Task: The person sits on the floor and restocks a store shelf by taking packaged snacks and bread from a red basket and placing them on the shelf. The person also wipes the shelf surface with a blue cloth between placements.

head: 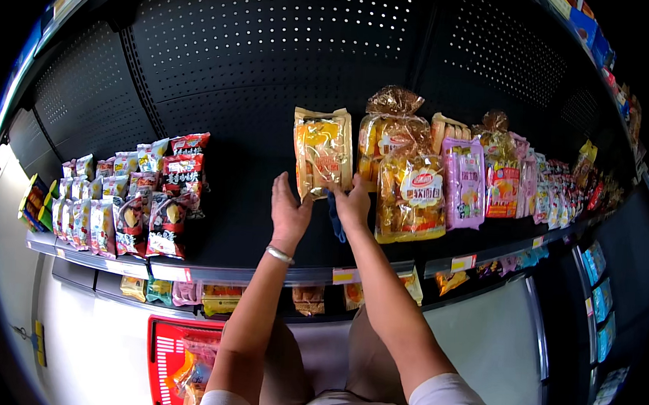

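Observation:
A yellow and cream bag of packaged bread [323, 150] stands upright on the black shelf [234, 236]. At its lower left corner is my left hand [291, 214], fingers apart, with the thumb near or touching the bag; a bracelet circles that wrist. My right hand [352, 204] is by the bag's lower right corner. A dark blue cloth [335, 219] hangs from the thumb side of this hand and seems held in it. Just right are two brown-topped bread bags, the front one [411, 193] nearer me, and a lilac package [463, 182].
Red and black snack bags [166, 222] stand in rows on the left. More small packs [556, 187] line the right. Perforated black back panels [273, 29] rise behind. A lower shelf holds packages [308, 299]. A red basket [154, 353] with packaged goods sits on the floor.

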A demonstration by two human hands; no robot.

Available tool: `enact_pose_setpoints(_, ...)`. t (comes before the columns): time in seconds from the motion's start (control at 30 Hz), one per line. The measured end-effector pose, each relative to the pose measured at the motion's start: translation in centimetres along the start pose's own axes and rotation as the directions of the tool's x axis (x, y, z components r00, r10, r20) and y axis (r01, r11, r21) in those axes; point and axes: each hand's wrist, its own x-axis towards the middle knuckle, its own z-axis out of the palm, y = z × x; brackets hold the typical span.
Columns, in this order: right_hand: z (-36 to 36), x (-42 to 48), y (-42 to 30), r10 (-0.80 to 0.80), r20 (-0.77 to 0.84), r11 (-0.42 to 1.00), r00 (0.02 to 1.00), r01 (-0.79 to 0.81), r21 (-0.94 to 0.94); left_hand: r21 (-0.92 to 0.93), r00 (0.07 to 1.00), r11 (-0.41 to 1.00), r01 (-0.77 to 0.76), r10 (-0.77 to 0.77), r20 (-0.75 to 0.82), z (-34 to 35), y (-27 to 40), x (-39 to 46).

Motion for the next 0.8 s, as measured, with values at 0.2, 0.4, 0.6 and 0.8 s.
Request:
enact_pose_setpoints(0.2,0.2,1.1,1.6,0.057,0.035,0.998,0.998,-0.057,-0.015,-0.318,0.954,0.908,0.272,-0.211,0.213,4.2,-2.3,1.3)
enact_pose_setpoints(0.4,1.5,1.6,3.7,0.058,0.024,0.994,0.998,-0.060,0.087,-0.659,0.885,0.593,0.463,-0.269,0.380,3.7,-0.6,0.9)
enact_pose_setpoints(0.6,1.0,-1.3,0.6,0.060,0.010,0.993,0.998,-0.060,0.100,-0.575,0.911,0.707,0.411,-0.326,0.252,1.2,0.9,0.4)
enact_pose_setpoints(0.8,0.2,-4.9,-4.6,-0.165,0.060,0.921,0.985,0.131,0.367,-0.553,0.989,0.828,0.096,-0.143,-0.044,-5.1,3.6,0.1)
